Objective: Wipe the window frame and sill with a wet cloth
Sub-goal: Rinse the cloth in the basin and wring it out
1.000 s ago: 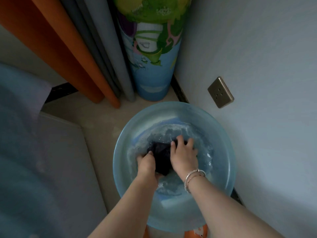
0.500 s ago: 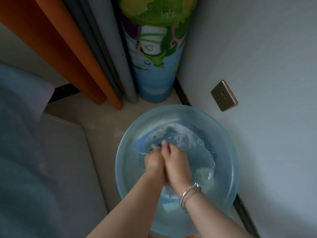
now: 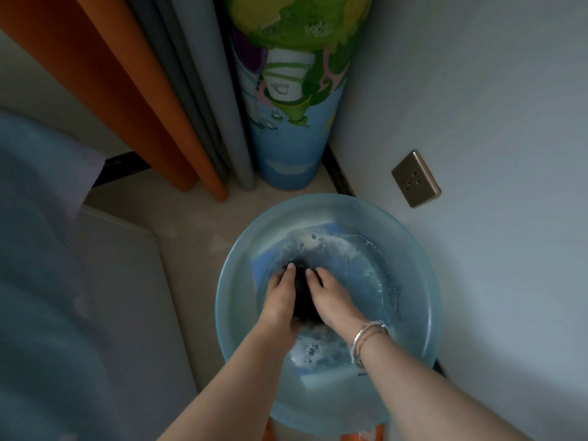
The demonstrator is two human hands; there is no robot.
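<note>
A translucent blue basin (image 3: 232, 300) of bubbly water stands on something orange below me. A dark wet cloth (image 3: 300, 292) lies bunched in the water between my hands. My left hand (image 3: 280, 300) grips its left side, fingers curled onto it. My right hand (image 3: 331, 297), with bracelets at the wrist, grips its right side. Most of the cloth is hidden by the two hands. No window frame or sill is in view.
A wall with a bronze socket (image 3: 416, 179) runs along the right. A rolled colourful mat (image 3: 286, 122) stands in the corner beside grey (image 3: 203, 90) and orange (image 3: 133, 100) curtains. A bed or mattress edge (image 3: 105, 297) fills the left. Pale floor (image 3: 178, 224) lies between.
My hands were pressed together half a second ago with the cloth hidden. Now they have parted slightly, and the dark cloth shows between them in the water.
</note>
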